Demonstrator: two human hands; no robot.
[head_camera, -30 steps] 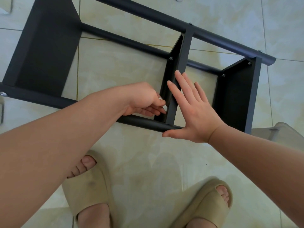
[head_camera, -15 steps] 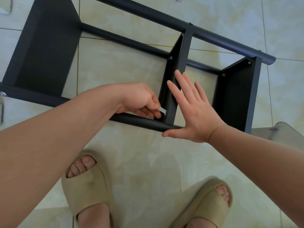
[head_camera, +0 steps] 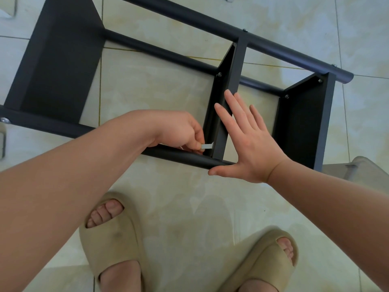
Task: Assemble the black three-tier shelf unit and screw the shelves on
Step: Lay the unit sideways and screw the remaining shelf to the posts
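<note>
While shelf unit (head_camera: pixel 56 66) lies on its side on tiled floor (head_camera: pixel 160 87), step in hand looks like tightening screw at near corner of middle shelf (head_camera: pixel 230 95), where it meets near pole (head_camera: pixel 179 156). Left hand (head_camera: pixel 179 131) pinches small silver key (head_camera: pixel 207 146) between thumb and fingertips; screw itself hidden. Right hand (head_camera: pixel 250 148) flat, fingers straight and slightly spread, pressed on shelf's right face. Advice: seat key fully, short turns, brace shelf square against pole, stop once snug.

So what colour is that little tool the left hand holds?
The tool is silver-grey; the head view shows it.
</note>
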